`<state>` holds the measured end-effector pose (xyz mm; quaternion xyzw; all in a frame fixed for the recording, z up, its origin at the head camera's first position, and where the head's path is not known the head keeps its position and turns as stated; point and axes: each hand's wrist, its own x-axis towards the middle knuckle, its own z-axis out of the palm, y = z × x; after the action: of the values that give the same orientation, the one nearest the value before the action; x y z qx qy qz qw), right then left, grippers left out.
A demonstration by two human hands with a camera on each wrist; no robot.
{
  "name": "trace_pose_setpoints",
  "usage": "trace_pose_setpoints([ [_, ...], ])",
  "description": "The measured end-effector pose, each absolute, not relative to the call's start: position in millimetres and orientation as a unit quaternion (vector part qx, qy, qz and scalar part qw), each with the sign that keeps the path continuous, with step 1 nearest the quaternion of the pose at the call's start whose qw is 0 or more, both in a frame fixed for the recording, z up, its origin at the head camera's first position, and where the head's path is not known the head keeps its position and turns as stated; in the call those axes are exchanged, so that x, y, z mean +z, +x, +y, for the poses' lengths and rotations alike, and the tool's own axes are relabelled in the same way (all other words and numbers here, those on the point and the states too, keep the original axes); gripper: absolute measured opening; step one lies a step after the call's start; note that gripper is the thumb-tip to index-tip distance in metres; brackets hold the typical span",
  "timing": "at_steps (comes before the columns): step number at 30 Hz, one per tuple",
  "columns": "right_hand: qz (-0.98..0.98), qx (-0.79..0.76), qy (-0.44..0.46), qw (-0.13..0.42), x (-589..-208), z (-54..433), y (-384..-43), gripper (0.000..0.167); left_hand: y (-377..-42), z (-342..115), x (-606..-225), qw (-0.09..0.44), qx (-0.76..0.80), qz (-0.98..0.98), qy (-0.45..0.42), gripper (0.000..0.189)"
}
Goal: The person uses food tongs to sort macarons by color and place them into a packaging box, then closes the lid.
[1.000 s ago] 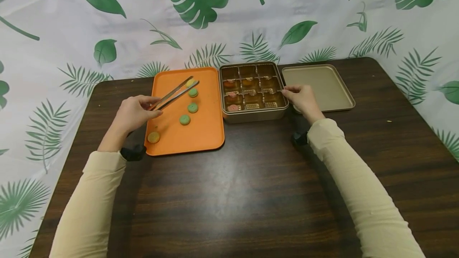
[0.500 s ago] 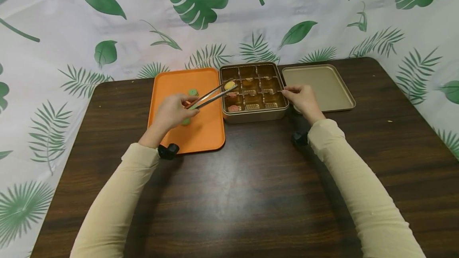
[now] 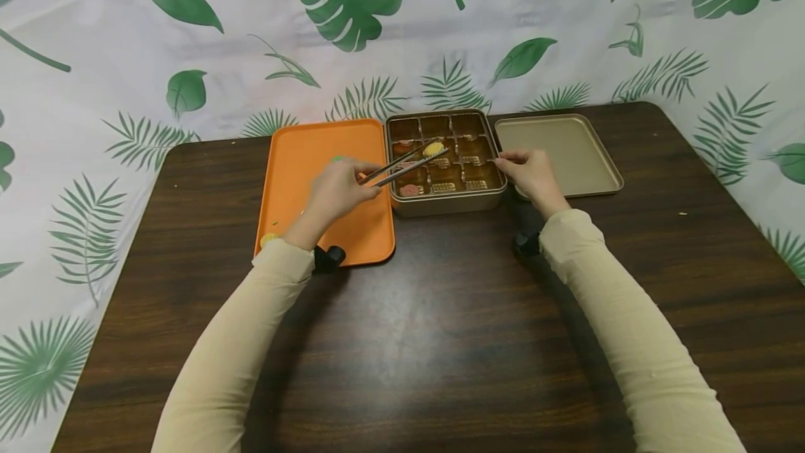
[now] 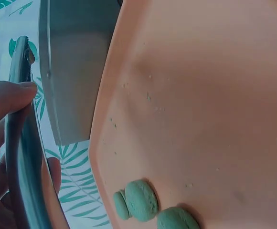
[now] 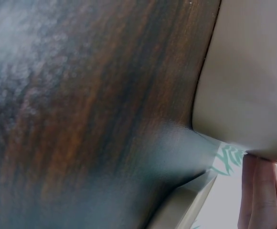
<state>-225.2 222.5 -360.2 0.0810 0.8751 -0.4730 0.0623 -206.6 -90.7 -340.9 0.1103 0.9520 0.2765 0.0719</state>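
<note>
My left hand (image 3: 339, 191) grips a pair of metal tongs (image 3: 405, 163), reaching across the tray's right edge. A yellow macaron (image 3: 434, 149) sits between the tong tips, over the middle part of a gold tin box (image 3: 446, 206) with a divided brown insert. Pink macarons, one in the front left compartment (image 3: 410, 190), and an orange-red one behind lie in the box's left column. At the box's right rim, my right hand (image 3: 533, 175) pinches the edge with thumb and fingers. Green macarons (image 4: 141, 200) rest on the orange tray (image 3: 295, 159), mostly behind my left hand in the head view.
Right of the box lies a flat gold lid (image 3: 560, 152). A yellowish macaron (image 3: 267, 238) at the tray's front left is partly covered by the left sleeve. Crumbs dot the tray. A leaf-patterned cloth (image 3: 402, 33) hangs behind the dark wooden table (image 3: 402, 327).
My left hand has carried the yellow macaron in the tongs rightward from the tray, over the box's left column, to its middle. The right hand stays at the box rim.
</note>
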Motion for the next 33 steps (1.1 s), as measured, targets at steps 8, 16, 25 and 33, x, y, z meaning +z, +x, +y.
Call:
trace_pose_setpoints([
  [8,0.871,-0.479,0.086,0.071,-360,222,-226,0.044,-208,-86,-343,0.081,0.279,0.951,0.105,0.039],
  [16,0.871,-0.479,0.082,0.069,-361,223,-226,0.044,-208,-86,-344,0.08,0.269,0.953,0.116,0.043],
  [25,0.873,-0.476,0.082,0.068,-362,222,-225,0.044,-203,-98,-338,0.1,0.283,0.946,0.122,0.051],
  [33,0.874,-0.475,0.08,0.067,-361,223,-226,0.045,-200,-128,-326,0.132,0.263,0.945,0.142,0.057],
])
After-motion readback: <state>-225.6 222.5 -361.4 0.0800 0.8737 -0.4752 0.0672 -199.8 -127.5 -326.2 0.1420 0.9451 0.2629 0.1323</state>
